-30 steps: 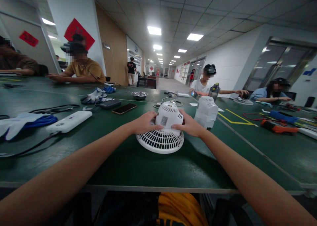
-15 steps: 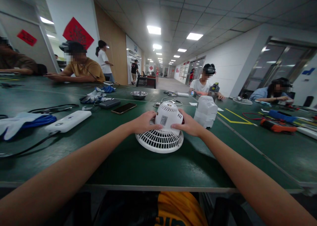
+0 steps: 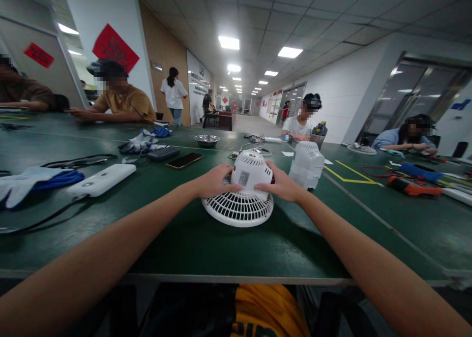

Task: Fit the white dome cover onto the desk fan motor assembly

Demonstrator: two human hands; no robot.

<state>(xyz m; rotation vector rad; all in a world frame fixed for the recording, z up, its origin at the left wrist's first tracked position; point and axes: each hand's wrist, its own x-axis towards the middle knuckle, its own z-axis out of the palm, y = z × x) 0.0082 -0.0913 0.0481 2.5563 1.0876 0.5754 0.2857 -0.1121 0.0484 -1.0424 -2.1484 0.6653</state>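
A white fan head (image 3: 250,172) lies grille down on the green table, its rounded motor housing pointing up with a printed label on it. My left hand (image 3: 217,180) grips the housing from the left, thumb across its front. From the right, my right hand (image 3: 280,183) clasps the same housing, thumb also in front. The far fingers of both hands are hidden behind it. Just beyond my right hand stands a white plastic part (image 3: 307,165) with vent slots, apart from the fan head.
On the left are a white power bank (image 3: 103,180) with a cable, gloves (image 3: 37,183) and a phone (image 3: 185,160). A metal bowl (image 3: 207,140) sits further back. An orange multimeter (image 3: 415,186) lies right. Several people sit around the table (image 3: 236,258).
Both my hands and the fan head stay in place. In the background, a standing person in white has moved right, and the person across has shifted an arm.
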